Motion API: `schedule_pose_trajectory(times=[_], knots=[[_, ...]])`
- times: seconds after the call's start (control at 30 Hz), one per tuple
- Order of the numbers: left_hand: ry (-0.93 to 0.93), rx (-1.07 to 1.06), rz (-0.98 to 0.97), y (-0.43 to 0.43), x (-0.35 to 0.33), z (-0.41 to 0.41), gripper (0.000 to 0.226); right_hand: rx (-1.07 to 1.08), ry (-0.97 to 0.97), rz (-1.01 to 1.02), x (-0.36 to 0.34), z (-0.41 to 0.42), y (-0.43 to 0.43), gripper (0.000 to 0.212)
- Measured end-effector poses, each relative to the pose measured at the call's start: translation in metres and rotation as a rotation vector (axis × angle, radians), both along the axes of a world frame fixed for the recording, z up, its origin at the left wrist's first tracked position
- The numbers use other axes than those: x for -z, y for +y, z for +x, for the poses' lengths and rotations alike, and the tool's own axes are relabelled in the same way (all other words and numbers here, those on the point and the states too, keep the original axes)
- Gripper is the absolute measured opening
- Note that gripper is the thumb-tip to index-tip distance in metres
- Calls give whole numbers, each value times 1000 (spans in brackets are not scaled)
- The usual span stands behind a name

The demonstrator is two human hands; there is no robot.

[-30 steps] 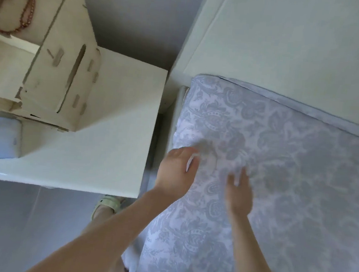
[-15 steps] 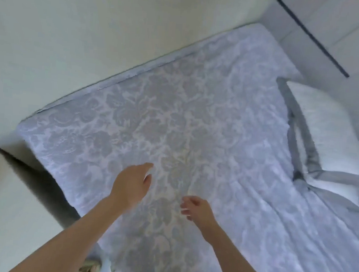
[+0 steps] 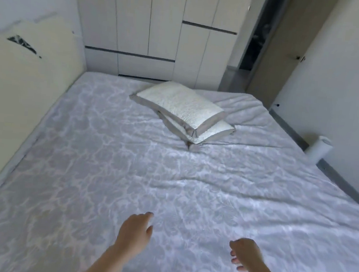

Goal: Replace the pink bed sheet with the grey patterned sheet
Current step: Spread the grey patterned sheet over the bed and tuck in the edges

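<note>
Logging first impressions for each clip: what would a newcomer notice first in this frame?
The grey patterned sheet takes the eye first: it is spread over the whole bed and wrinkled toward the right side. Next come two pillows, stacked askew on the sheet's far middle. At the bottom edge, the left hand and the right hand are over the near part of the sheet, gripping nothing.

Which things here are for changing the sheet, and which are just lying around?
For the job: grey patterned bed sheet, left hand, right hand.
Just there: two stacked white quilted pillows, white cylinder by the wall, cream wardrobe, brown door.
</note>
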State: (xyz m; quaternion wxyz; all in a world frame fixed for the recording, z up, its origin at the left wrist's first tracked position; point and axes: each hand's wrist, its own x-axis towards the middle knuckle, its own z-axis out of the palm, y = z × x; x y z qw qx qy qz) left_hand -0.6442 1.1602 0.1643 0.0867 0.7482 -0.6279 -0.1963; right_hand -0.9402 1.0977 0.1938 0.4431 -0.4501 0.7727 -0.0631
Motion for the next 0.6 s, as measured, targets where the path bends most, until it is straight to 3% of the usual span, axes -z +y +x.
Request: schedule_pose_trajectory(times=[0.27,0.5,0.6], knots=[[-49,180,19,-59,-9,-164,32,286,-127,9,15,-178,20,18],[-15,157,164,-67,32,-347,15,495,-243,86,55,-345,27,21],[27,65,208,-71,56,-409,34,576,-271,104,82,-400,20,23]])
